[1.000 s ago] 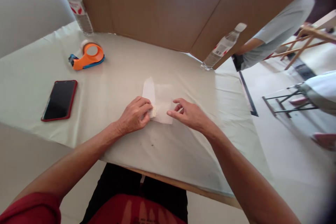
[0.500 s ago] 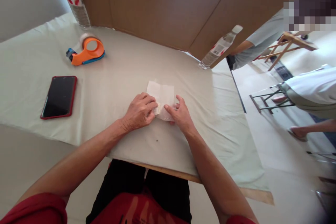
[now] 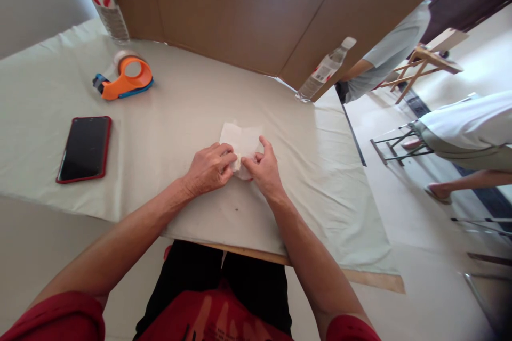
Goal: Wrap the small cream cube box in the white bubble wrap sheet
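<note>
A thin white sheet of tissue paper [image 3: 241, 137] with fold creases lies in front of me on the cloth. My left hand [image 3: 212, 168] has its fingers curled and pinches the sheet's lower left part. From the other side my right hand [image 3: 263, 170] grips the lower right part, thumb pressed on the paper and index finger raised. Between the two thumbs shows a small cream-coloured folded bit [image 3: 239, 162]; whether it is part of the sheet I cannot tell. My fingers hide much of the paper's lower half.
On the pale tablecloth [image 3: 168, 112] lie a red-cased phone [image 3: 85, 148] and an orange tape dispenser [image 3: 130, 84]. Two plastic bottles [image 3: 104, 5] stand against a tall cardboard panel [image 3: 228, 16]. To the right, beyond the table edge, other people sit on stools.
My right hand has moved left, its thumb closer to my left fingers, and the lower part of the paper is drawn together. The whole view has shifted slightly.
</note>
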A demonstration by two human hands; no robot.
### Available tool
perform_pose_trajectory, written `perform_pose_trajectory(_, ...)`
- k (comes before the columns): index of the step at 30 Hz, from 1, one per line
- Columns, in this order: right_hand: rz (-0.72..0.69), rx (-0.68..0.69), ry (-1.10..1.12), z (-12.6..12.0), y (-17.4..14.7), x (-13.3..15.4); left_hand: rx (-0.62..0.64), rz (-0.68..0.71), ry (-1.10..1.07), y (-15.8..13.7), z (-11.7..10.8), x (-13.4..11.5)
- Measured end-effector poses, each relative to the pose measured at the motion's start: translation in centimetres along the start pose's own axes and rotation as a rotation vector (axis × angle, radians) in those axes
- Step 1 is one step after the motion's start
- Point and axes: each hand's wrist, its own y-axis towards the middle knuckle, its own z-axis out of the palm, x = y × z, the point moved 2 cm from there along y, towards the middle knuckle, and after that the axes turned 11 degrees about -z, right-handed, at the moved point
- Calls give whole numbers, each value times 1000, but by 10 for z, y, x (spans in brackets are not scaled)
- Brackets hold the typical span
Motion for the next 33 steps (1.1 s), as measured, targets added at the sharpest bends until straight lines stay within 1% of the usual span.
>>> perform_pose_trajectory(6, 23, -87, 238, 8, -2, 15, 31, -30, -13, -1, 4, 2)
perform_pose_trajectory(9, 27, -108, 299, 11, -2, 17, 26, -31, -15, -1, 5, 2)
perform_pose_trajectory(14, 57, -95, 304, 11, -3, 23, 27, -44, -77, -1, 5, 1)
perform_pose_trajectory(18, 39, -13, 298, 8, -7, 29, 41, -103, -217, 0, 4, 2)
perform_pose_trajectory(21, -27, 80, 238, 7, -10, 29, 38, -193, -302, -1, 5, 5)
perform_pose_trajectory(25, -142, 178, 117, 7, -12, 25, 48, -262, -411, -1, 6, 8)
perform_pose_trajectory(29, -257, 224, -131, 11, -11, 28, 38, -362, -529, 1, 4, 8)
perform_pose_trajectory(31, -298, 239, -267, 12, -12, 33, 28, -420, -545, 3, 3, 7)
perform_pose_trajectory(33, -326, 256, -355, 13, -12, 36, 32, -467, -533, 5, 3, 7)
